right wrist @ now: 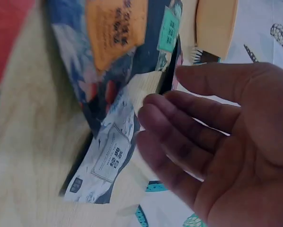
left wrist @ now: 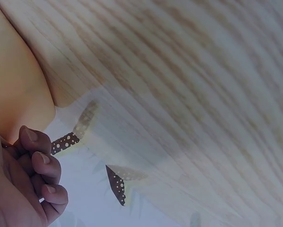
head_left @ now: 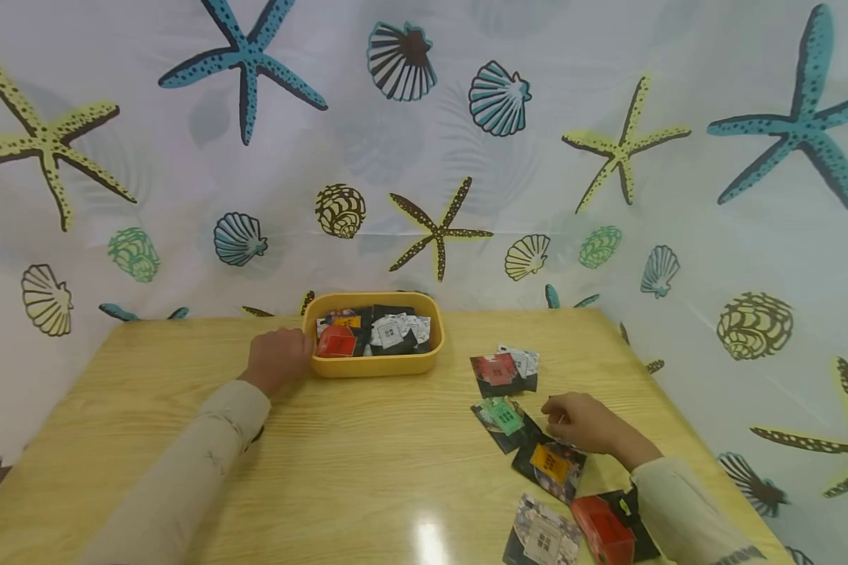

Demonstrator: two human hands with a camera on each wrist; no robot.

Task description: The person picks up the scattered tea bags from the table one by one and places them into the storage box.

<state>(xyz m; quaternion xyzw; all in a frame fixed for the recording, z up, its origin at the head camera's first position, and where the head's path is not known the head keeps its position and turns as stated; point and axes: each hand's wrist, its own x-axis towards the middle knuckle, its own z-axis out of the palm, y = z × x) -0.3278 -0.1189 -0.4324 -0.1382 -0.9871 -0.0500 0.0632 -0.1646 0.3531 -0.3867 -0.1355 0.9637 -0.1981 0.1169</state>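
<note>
A yellow plastic basket (head_left: 377,366) stands at the table's back, holding several tea sachets (head_left: 390,333). My left hand (head_left: 280,359) grips its left end, fingers curled; the thumb is hidden in the left wrist view, where the basket wall (left wrist: 13,71) rises beside the fingers. Above the table at right, my right hand (head_left: 584,422) has its fingers loosely bent and apart, holding nothing. Just off its fingertips lies a white-labelled sachet (right wrist: 106,158), partly under an orange-labelled sachet (right wrist: 115,33). A green-labelled sachet (head_left: 506,418) lies left of this hand.
Behind the right hand lie a red-labelled sachet (head_left: 497,370) and a white one (head_left: 524,359), overlapping. Nearer the front are a beige-labelled sachet (head_left: 542,535) and a red one (head_left: 607,532), partly under the right sleeve. A shell-patterned cloth (head_left: 424,157) hangs behind the wooden table (head_left: 367,455).
</note>
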